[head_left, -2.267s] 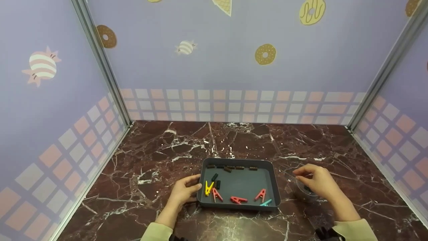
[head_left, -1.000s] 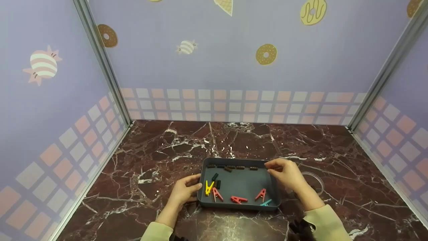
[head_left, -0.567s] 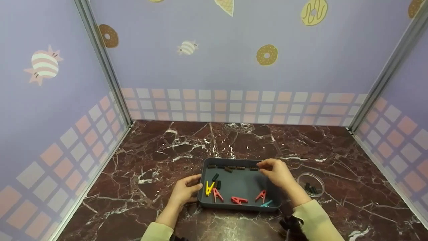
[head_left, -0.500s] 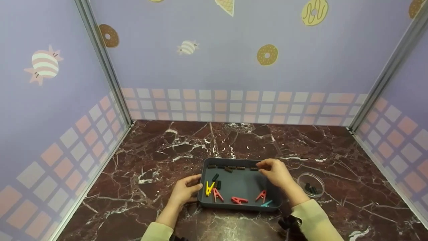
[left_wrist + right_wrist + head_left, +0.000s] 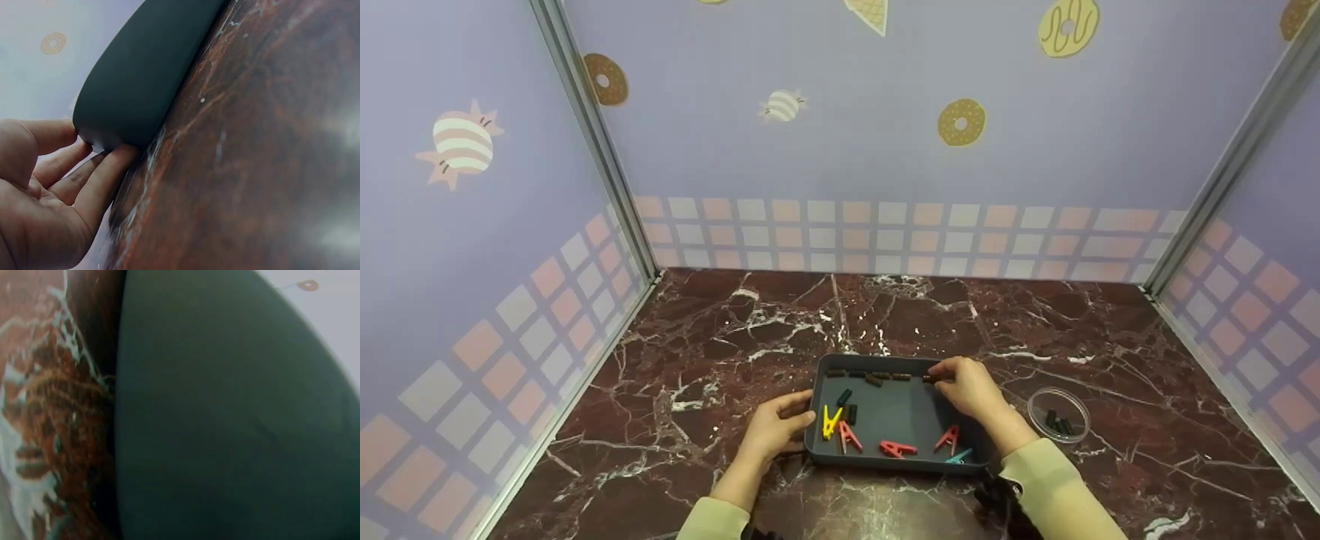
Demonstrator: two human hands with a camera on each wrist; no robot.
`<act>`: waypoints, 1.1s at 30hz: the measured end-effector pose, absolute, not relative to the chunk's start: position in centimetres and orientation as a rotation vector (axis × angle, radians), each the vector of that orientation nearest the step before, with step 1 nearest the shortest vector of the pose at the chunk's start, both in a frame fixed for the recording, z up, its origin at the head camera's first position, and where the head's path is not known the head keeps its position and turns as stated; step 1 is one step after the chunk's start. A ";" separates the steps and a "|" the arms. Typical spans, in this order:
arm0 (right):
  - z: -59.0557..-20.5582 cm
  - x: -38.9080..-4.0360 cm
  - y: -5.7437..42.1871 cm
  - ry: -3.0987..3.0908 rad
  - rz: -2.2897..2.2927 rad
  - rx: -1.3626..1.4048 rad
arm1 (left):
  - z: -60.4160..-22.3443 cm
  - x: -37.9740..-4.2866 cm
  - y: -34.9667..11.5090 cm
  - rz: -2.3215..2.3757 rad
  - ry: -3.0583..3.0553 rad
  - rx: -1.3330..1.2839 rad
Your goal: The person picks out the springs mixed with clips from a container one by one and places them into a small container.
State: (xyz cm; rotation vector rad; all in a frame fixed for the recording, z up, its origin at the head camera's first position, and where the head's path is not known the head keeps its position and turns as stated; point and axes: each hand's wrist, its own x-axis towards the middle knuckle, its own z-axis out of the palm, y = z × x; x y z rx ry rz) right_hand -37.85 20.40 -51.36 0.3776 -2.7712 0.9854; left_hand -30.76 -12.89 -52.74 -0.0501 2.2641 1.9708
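My left hand (image 5: 771, 427) holds the left end of a dark grey tray (image 5: 900, 463); in the left wrist view its fingers (image 5: 107, 174) touch the tray's outer wall (image 5: 140, 67). My right hand (image 5: 971, 386) reaches over the tray's far right corner and pinches a small dark brown ribbed cylinder (image 5: 928, 379), partly hidden by the fingertips. More such cylinders (image 5: 901, 377) lie along the far wall. Two dark green cylinders (image 5: 852, 414) are at the left. The right wrist view is filled by the tray's side (image 5: 225, 410), hand unseen.
A yellow clothes peg (image 5: 831, 424), three red pegs (image 5: 897, 449) and a teal peg (image 5: 958, 457) lie in the tray's near half. To its right, a round clear dish (image 5: 1059, 397) holds several dark cylinders. Patterned panels (image 5: 840, 236) enclose the marble table (image 5: 720, 330).
My right hand has moved left from above the clear dish to the tray's far right corner, its fingertips now at a brown cylinder. The left hand has stayed at the tray.
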 end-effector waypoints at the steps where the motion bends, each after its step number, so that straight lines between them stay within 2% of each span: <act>1: -51.4 -37.9 20.4 -2.778 0.973 0.376 | -52.8 -30.8 -12.9 1.971 2.264 -0.052; 19: -51.7 -38.5 19.7 -2.851 0.830 0.367 | -52.9 -30.8 -12.9 1.967 2.273 -0.054; 33: -52.2 -38.5 19.7 -2.808 0.709 0.466 | -53.1 -31.0 -12.9 1.977 2.260 -0.067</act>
